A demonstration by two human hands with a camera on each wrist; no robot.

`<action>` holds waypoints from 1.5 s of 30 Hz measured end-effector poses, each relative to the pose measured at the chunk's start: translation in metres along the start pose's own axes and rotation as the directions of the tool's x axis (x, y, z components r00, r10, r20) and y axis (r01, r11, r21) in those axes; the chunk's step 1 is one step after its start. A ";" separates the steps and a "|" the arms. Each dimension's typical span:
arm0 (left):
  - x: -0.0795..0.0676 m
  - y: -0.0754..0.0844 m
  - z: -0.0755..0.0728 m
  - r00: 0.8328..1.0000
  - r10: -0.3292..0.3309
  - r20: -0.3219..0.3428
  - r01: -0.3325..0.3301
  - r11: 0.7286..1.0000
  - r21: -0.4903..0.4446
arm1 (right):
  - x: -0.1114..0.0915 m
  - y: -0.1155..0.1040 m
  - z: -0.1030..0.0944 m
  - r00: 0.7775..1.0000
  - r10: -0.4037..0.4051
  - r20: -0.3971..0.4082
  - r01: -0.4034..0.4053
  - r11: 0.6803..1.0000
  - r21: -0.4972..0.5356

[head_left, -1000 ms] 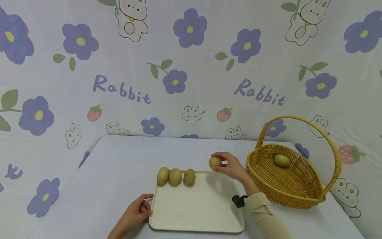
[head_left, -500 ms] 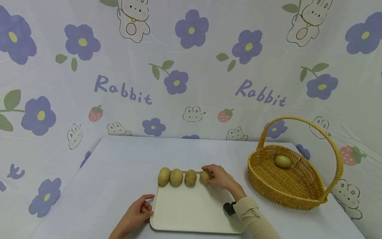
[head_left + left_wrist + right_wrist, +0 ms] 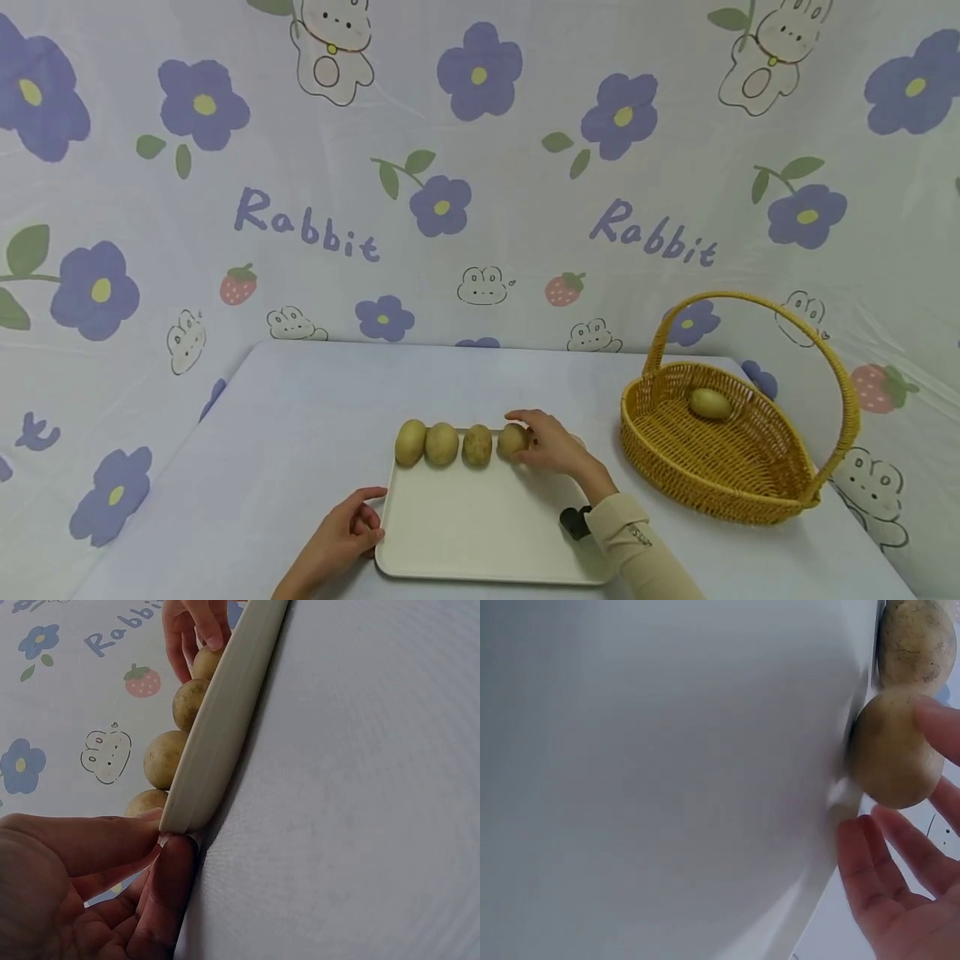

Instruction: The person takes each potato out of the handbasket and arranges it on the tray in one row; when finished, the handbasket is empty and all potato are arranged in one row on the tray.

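Note:
A row of several potatoes (image 3: 442, 444) runs along the far edge of a cream tray (image 3: 480, 525). My right hand (image 3: 553, 443) holds the rightmost potato (image 3: 896, 754), thumb on one side and a finger on the other. Its other fingers reach past it beside the tray rim in the right wrist view. At the tray's left side my left hand (image 3: 341, 533) pinches the rim, thumb (image 3: 97, 844) above and curled fingers (image 3: 169, 881) below.
On the right stands a wicker basket (image 3: 705, 492) with a tall arched handle and one potato (image 3: 709, 403) inside. A white-covered table (image 3: 300, 400) bears everything, with a flower-and-rabbit print cloth (image 3: 480, 150) hanging behind it.
My right hand has carried its potato down and left, from above the tray's far right to the end of the row, then slightly closer to its neighbour. My left hand has stayed at the rim.

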State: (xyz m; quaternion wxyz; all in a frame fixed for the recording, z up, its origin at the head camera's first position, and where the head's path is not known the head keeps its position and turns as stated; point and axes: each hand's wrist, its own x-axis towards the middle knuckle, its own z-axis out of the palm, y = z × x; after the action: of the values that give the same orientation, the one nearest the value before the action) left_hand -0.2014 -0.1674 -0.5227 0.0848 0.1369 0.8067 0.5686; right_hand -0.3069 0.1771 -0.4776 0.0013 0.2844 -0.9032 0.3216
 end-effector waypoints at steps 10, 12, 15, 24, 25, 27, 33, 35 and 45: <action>0.000 0.002 0.000 1.000 0.005 -0.010 -0.004 1.000 0.001 | -0.005 0.006 -0.040 0.990 0.020 -0.137 -0.010 0.997 0.071; 0.000 0.001 0.000 1.000 0.005 -0.011 -0.005 1.000 -0.005 | -0.009 0.007 -0.057 0.982 0.041 -0.182 -0.026 0.996 0.083; 0.000 0.001 -0.001 1.000 0.007 -0.010 -0.007 1.000 -0.009 | -0.019 0.013 -0.084 0.965 0.106 -0.238 -0.076 0.989 0.131; -0.002 0.002 -0.005 0.999 0.030 -0.012 -0.030 1.000 0.003 | -0.052 0.040 -0.167 0.891 0.232 -0.389 -0.214 0.973 0.090; -0.002 0.002 -0.005 0.999 0.031 -0.010 -0.031 1.000 0.002 | -0.056 0.044 -0.174 0.886 0.240 -0.397 -0.223 0.971 0.090; -0.001 0.002 -0.005 0.999 0.034 -0.003 -0.034 0.999 0.003 | -0.064 0.050 -0.185 0.876 0.254 -0.410 -0.234 0.967 0.100; 0.000 -0.002 -0.004 1.000 0.019 0.004 -0.019 0.999 0.032 | -0.082 0.069 -0.205 0.852 0.311 -0.422 -0.294 0.950 0.107; 0.000 -0.002 -0.003 1.000 0.013 0.005 -0.014 0.999 0.032 | -0.086 0.073 -0.208 0.847 0.325 -0.421 -0.312 0.945 0.101; 0.001 -0.005 -0.006 0.999 0.037 0.038 -0.037 0.999 -0.006 | -0.090 0.093 -0.206 0.800 0.441 -0.408 -0.378 0.897 0.229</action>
State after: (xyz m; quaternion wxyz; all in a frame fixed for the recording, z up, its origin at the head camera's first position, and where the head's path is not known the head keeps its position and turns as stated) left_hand -0.2050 -0.1737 -0.5259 0.0901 0.1625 0.8006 0.5697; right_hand -0.3164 0.4018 -0.3844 0.1211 -0.0005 -0.8938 0.4317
